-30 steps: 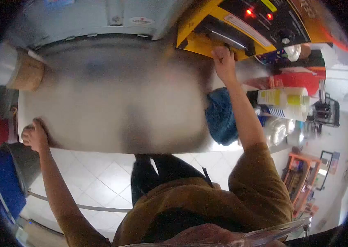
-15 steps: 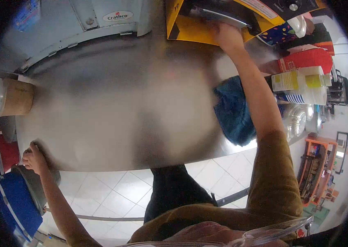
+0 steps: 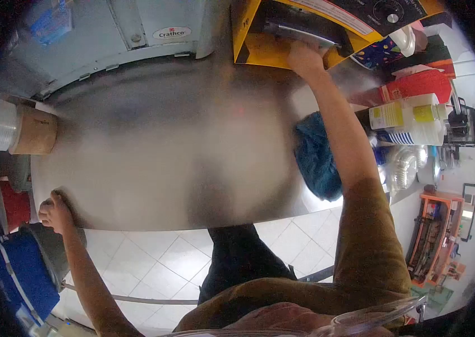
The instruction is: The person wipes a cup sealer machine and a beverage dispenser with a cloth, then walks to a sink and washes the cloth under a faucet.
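My right hand (image 3: 307,59) reaches into the front opening of a yellow machine (image 3: 268,53), just below a dark roller-like bar with a metal edge (image 3: 299,33). Its fingers are in shadow, so whether they hold anything cannot be made out. Under my right forearm a crumpled blue cloth (image 3: 319,157) lies on the steel table (image 3: 164,151). At the table's left front corner is my left hand (image 3: 56,214), its fingers curled over the edge.
A grey Crathco machine (image 3: 170,48) stands at the back left. Stacked cups or tubs (image 3: 35,130) sit at the left edge. Bottles (image 3: 417,115), a red packet (image 3: 417,87) and clear lids (image 3: 404,165) crowd the right side. A blue bin (image 3: 24,275) is below left.
The whole view has shifted slightly rightward. My right hand has slid a little left and lower within the yellow machine's opening. My left hand stays at the table corner.
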Demonstrator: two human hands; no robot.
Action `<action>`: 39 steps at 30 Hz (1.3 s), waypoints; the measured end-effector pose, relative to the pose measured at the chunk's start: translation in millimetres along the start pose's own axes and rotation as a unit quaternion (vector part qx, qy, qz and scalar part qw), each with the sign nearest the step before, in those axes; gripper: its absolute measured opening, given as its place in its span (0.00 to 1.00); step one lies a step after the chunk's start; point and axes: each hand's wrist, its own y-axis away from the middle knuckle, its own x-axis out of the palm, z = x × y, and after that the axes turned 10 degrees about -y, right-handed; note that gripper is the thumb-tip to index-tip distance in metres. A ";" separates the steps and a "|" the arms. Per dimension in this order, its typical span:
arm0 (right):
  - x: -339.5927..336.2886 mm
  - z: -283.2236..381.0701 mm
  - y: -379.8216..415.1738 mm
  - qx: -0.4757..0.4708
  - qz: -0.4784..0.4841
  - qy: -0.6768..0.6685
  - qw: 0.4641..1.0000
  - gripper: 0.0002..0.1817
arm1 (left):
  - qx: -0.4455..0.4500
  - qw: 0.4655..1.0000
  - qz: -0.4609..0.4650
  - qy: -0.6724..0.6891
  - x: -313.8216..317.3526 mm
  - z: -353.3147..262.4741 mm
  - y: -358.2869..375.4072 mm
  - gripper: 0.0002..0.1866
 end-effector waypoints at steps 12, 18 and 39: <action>-35.6 10.9 -1.0 0.009 0.035 0.031 0.999 0.18 | -0.019 0.999 0.033 0.031 -15.6 -6.7 7.5 0.37; -54.5 7.5 20.7 0.029 -0.001 -0.046 0.999 0.14 | -0.028 0.999 0.006 0.017 -13.8 -8.8 8.5 0.36; -27.2 -3.6 -5.2 0.006 -0.044 0.015 0.999 0.19 | -0.025 0.999 0.015 0.033 -17.7 -9.9 10.0 0.37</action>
